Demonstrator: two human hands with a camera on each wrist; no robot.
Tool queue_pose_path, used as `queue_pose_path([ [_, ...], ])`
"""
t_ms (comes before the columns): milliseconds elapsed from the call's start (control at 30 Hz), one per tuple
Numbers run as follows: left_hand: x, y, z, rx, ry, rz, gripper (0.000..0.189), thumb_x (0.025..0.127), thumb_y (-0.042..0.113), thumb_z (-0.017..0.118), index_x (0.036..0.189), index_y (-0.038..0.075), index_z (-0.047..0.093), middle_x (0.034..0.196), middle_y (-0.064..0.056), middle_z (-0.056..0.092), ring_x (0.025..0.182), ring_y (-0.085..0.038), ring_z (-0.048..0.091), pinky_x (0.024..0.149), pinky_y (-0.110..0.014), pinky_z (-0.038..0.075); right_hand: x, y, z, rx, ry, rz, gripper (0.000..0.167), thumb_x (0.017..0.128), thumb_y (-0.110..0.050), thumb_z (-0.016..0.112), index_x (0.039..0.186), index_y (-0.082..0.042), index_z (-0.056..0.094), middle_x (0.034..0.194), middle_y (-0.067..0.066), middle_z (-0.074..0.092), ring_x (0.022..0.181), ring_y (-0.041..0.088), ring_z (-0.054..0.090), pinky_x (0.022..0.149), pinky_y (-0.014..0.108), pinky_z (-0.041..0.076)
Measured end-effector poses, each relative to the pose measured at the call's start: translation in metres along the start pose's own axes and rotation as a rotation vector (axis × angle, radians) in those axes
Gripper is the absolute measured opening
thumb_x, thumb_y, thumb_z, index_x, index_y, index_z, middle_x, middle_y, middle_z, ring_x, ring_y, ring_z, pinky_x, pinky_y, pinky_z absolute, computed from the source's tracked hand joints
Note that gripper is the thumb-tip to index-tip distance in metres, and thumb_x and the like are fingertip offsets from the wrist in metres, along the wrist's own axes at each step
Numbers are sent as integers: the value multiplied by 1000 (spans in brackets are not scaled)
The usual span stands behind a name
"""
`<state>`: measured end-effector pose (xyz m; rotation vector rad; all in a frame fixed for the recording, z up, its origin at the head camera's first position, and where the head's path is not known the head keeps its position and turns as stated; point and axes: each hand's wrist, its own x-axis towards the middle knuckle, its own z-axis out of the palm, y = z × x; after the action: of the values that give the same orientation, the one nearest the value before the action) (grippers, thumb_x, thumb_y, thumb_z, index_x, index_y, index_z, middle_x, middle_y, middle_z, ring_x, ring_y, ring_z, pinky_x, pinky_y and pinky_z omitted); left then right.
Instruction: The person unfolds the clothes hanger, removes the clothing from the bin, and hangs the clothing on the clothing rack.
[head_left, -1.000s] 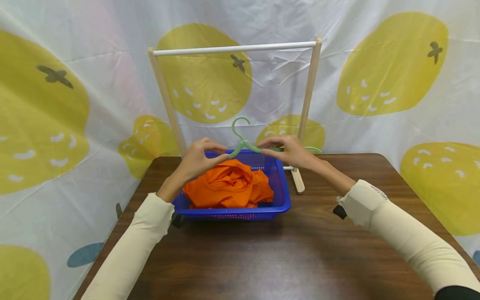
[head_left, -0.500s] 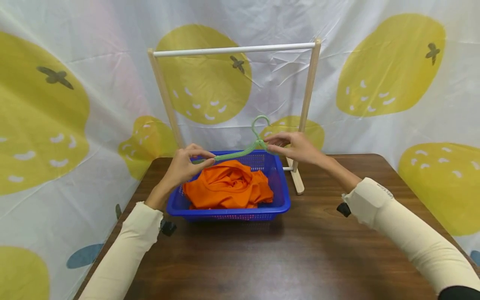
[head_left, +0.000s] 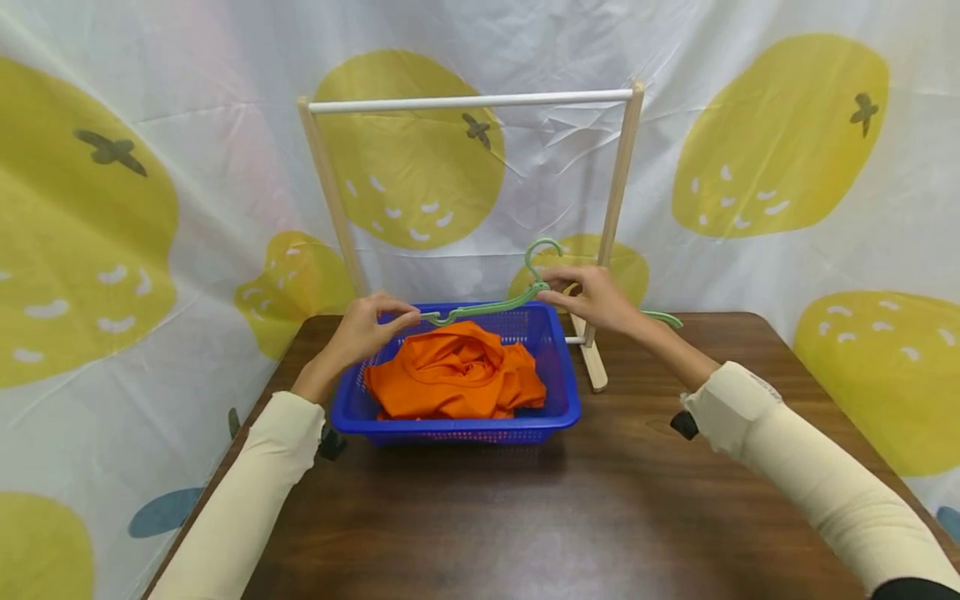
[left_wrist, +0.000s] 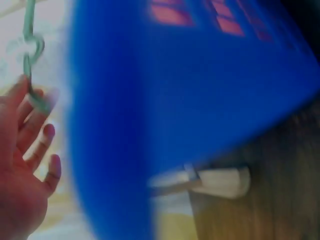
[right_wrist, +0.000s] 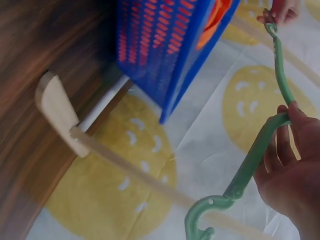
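Observation:
A green folding clothes hanger is held out sideways above a blue basket, its hook pointing up. My left hand pinches the notched left end between thumb and fingers; in the left wrist view that hand has its other fingers spread. Just below the hook, my right hand grips the hanger's middle. Its other arm reaches out past the wrist, and in the right wrist view this hanger arm ends in a curved notch. A crumpled orange shirt lies in the basket.
Behind the basket stands a rack with a white rod and wooden posts; one wooden foot sits right of the basket. All stand on a brown wooden table. A lemon-print curtain hangs behind.
My left hand has slid leftward along the hanger to its end. The hanger has shifted right, so my right hand now grips its middle by the hook. Basket and shirt stay put.

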<state>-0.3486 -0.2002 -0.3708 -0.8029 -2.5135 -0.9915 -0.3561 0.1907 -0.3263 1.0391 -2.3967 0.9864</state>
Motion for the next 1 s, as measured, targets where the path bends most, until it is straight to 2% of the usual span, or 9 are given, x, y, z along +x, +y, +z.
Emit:
queue_pose_path([
  [67,-1,-10,0,57,-44,-26,22,96,19,77,109,3,82,101,-12,77,101,-33,66,93,-50,52,-5,6,-2,-9,3,19,26,91,-5,80,114,5,76,91,14,77,84,28,73,76,40,61],
  [200,-3,-25,5,232,-170,-74,28,96,21,77,114,0,79,103,-12,79,101,-37,68,94,-53,50,-15,16,-6,9,-16,69,25,93,-6,78,115,4,76,91,14,78,84,28,73,77,40,61],
  [300,-4,-31,10,330,-258,-110,34,97,27,76,120,2,78,106,-10,79,106,-35,69,93,-53,47,-21,21,-10,16,-39,103,27,95,-8,77,118,4,75,95,15,78,87,29,74,79,42,61],
  [400,-5,-32,14,369,-297,-135,36,95,30,77,121,5,78,104,-7,80,110,-33,69,85,-50,41,-26,25,-11,4,-57,127,32,95,-10,77,123,5,73,98,17,78,90,31,74,81,46,61],
  [533,-6,-31,17,364,-296,-120,29,92,26,81,115,8,81,94,-2,81,102,-29,72,81,-47,39,-29,30,-12,-5,-52,138,33,95,-10,77,123,7,72,99,19,77,90,33,74,82,48,61],
  [700,-3,-30,19,316,-274,-96,20,91,20,81,108,10,84,91,-1,80,99,-28,73,90,-52,43,-33,34,-10,2,-40,141,31,93,-7,78,120,8,73,96,18,78,87,32,75,80,48,61],
  [800,-1,-25,14,230,-229,-115,18,93,19,80,106,8,84,97,-5,80,100,-31,72,95,-51,47,-34,34,-7,-5,-46,148,31,93,-7,79,120,7,73,95,17,78,86,31,75,79,46,61],
  [900,4,-14,8,136,-159,-120,18,93,20,81,104,6,84,100,-10,80,101,-33,71,92,-50,52,-33,33,-4,-13,-40,141,32,92,-7,79,121,7,74,94,16,78,86,30,75,79,45,61],
  [1000,10,-4,3,96,-85,-85,17,91,20,83,101,7,85,98,-10,80,99,-34,70,90,-49,54,-30,31,-1,-23,-29,130,32,92,-9,80,121,6,74,94,15,78,85,29,75,78,43,62],
])
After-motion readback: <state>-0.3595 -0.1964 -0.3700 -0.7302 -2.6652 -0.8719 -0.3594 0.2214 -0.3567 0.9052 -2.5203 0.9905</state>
